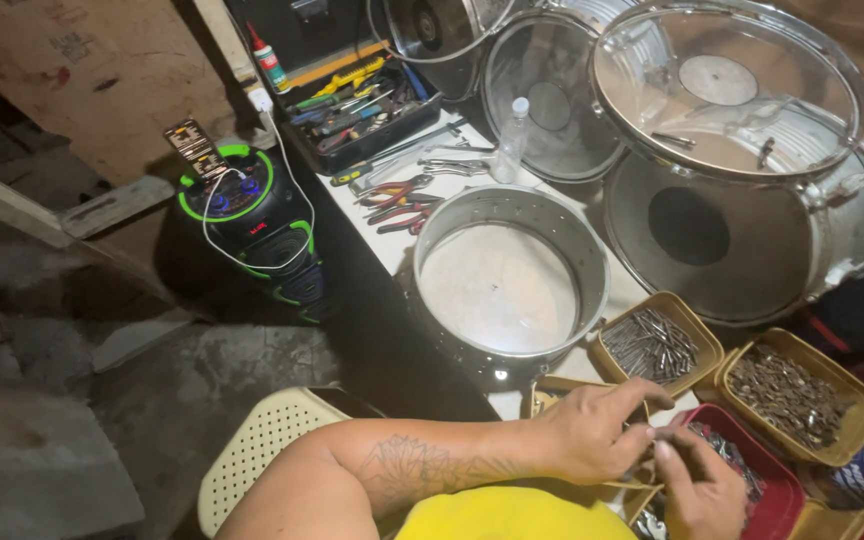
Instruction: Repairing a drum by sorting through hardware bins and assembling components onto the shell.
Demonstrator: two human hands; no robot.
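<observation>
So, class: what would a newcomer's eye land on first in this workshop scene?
The stacked drums at upper right, with an open metal shell lying on the bench in front. At the bottom, the hands, left and right, meet over trays of small metal parts. A green-ringed speaker glows on the floor, left.

Both hands, left hand (592,432) and right hand (704,490), pinch small metal parts above a red tray (767,470).

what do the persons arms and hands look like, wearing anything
Both hands are bare: no gloves, rings or watch show. The left hand leads back to a bare forearm with a dark line tattoo, leafy or floral in shape. Only the right hand itself shows, not its arm. A yellow garment sits at the bottom edge.
</observation>
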